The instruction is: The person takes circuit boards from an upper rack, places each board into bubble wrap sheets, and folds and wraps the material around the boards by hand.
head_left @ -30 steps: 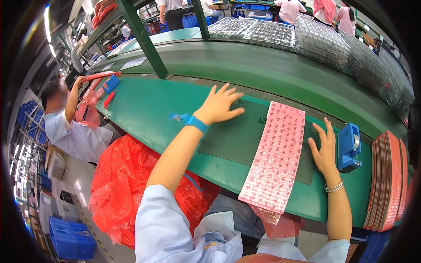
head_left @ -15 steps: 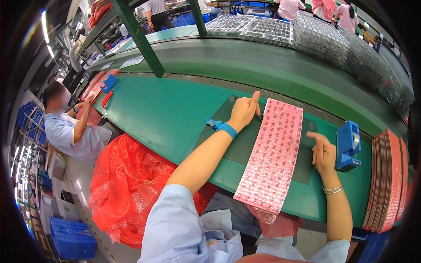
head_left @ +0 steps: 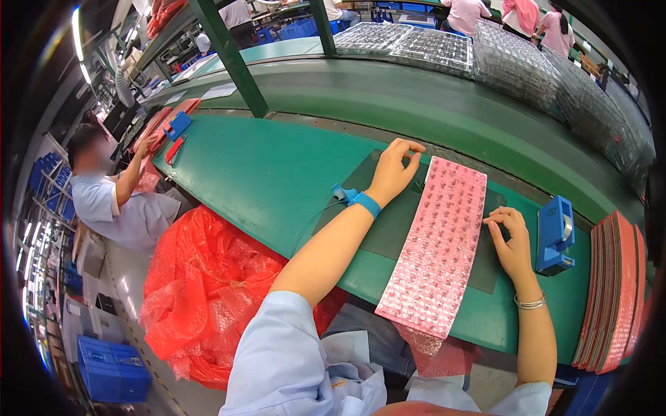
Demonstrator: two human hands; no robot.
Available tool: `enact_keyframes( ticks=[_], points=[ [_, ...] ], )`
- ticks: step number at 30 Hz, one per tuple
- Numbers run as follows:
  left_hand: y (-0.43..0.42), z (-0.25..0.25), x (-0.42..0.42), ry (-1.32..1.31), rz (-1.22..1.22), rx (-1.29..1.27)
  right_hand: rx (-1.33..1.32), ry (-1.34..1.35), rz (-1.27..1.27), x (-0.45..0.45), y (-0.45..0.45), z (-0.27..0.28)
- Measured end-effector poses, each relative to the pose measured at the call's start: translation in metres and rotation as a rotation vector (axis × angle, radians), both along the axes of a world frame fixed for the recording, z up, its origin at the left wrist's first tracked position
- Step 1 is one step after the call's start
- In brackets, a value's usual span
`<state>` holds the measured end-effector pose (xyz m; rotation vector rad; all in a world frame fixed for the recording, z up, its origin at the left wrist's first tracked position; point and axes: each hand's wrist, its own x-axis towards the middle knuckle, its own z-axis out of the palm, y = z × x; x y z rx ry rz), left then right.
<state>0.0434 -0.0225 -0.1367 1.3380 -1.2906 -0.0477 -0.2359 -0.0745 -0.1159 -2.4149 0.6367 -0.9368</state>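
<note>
A long panel wrapped in pink bubble wrap (head_left: 440, 243) lies across a dark mat (head_left: 381, 239) on the green table. Loose wrap hangs from its near end over the table edge. My left hand (head_left: 397, 168), with a blue wrist strap (head_left: 366, 203), hovers left of the panel's far end, its fingers bent and thumb apart, holding nothing. Close to the panel's right edge is my right hand (head_left: 511, 243), fingers curled and apart with nothing visible between them. A blue tape dispenser (head_left: 553, 239) stands to its right.
Pink-wrapped panels (head_left: 610, 291) are stacked at the right end. Red bubble wrap (head_left: 201, 298) bulges below the table at left. A co-worker (head_left: 114, 201) sits at the far left, near another blue dispenser (head_left: 177, 126) and a red cutter (head_left: 175, 150). Clear trays (head_left: 430, 50) stand behind.
My left hand has moved right towards the panel's far end, then its fingers bent. My right hand's fingers have curled beside the panel. The co-worker's arm has come down.
</note>
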Motion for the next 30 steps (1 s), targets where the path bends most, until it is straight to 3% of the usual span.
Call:
enact_keyframes(
  ticks=[30],
  points=[
    [-0.0007, -0.0055, 0.0021, -0.074, 0.051, 0.081, 0.177, -0.001, 0.058, 0.0001, 0.0008, -0.0014]
  ],
)
